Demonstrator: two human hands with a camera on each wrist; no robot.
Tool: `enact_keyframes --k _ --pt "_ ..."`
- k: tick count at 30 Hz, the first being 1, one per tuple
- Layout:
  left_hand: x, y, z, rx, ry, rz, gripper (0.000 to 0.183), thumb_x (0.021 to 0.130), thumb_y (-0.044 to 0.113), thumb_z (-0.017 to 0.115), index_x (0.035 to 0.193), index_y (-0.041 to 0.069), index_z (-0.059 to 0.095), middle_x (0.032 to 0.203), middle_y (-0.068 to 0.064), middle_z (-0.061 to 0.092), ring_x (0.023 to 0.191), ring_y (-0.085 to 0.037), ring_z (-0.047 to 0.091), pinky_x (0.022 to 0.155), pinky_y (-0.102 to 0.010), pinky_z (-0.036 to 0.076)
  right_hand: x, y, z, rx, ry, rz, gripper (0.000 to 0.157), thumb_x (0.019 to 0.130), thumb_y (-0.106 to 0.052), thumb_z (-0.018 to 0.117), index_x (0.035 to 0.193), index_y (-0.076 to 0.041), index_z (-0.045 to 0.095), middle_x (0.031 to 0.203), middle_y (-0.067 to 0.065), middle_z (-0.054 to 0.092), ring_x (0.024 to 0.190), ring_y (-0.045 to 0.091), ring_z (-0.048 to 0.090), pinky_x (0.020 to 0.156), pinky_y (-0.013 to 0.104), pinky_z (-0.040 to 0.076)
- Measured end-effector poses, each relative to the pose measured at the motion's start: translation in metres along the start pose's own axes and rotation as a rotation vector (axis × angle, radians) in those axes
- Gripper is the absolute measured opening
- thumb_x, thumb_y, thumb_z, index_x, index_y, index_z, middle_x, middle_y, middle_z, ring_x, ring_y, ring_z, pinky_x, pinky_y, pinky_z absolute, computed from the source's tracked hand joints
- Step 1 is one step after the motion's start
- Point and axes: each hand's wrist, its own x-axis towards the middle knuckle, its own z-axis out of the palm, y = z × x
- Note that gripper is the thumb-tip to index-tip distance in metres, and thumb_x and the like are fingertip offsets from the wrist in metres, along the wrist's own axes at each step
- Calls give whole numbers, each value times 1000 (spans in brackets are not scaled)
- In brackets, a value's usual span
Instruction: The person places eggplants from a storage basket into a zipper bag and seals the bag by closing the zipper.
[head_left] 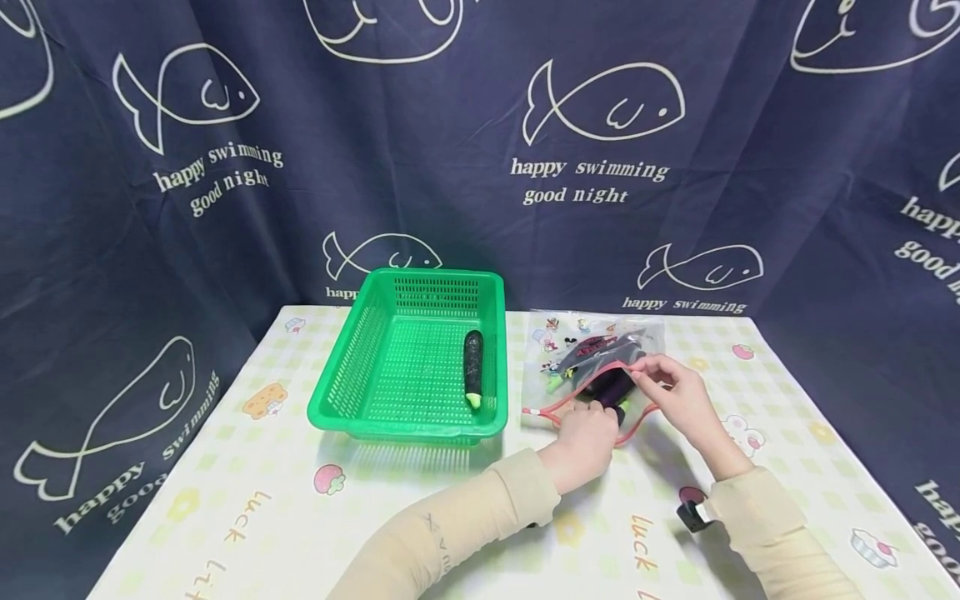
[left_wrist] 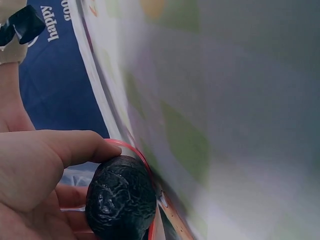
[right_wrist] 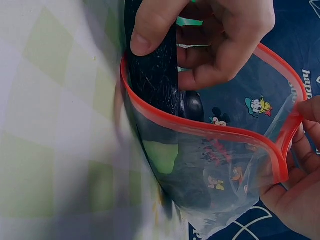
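Left grip [head_left: 587, 443]: thumb and fingers are closed around a long, dark, wrinkled-skinned vegetable [left_wrist: 121, 202], spaced apart by its thickness.
Held vegetable position: it is inserted part-way into a clear plastic bag with printed cartoon figures [right_wrist: 225, 172]; a light green end is seen through the bag wall.
Right grip [head_left: 675, 393]: the bag's red rim strip [right_wrist: 200, 126] is pinched between thumb and fingers.
Bag mouth: the rim is spread into a loop around the held vegetable.
Bag contents: a smooth, glossy, purple-black eggplant [head_left: 609, 384] is also contained.
Basket: a green, perforated, rectangular plastic basket [head_left: 408, 428] is placed just left of the bag; a second dark vegetable with a light green tip [head_left: 472, 365] is laid along its right side.
Support: both containers are carried by a counter with a pale checked cover [head_left: 258, 471].
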Motion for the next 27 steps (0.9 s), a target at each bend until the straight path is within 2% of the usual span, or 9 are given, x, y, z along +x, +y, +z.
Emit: enact_keyframes --k 12,20,24,27 --pt "7 5 5 30 20 -22 12 90 30 59 98 21 59 91 2 58 79 -15 56 59 -27 43 1 0 1 -1 -4 13 10 85 1 64 94 5 65 79 12 64 71 -3 58 62 13 44" --pt "6 1 6 8 6 -20 18 87 33 63 99 21 58 93 3 57 82 -14 55 65 -27 41 0 2 0 8 -2 13 11 85 1 64 95 6 65 79 10 64 71 0 58 61 13 45" --pt "0 -5 3 -10 2 19 33 79 41 71 102 20 57 94 2 56 84 -14 54 68 -26 44 0 1 -1 8 -3 15 11 85 1 64 95 6 65 79 10 63 71 0 58 61 13 45" --pt "-6 -11 1 -12 29 72 39 78 43 71 105 19 56 96 2 56 83 -14 54 68 -26 45 0 1 -1 8 -4 18 11 85 1 64 95 6 65 79 11 64 71 0 58 61 13 45"
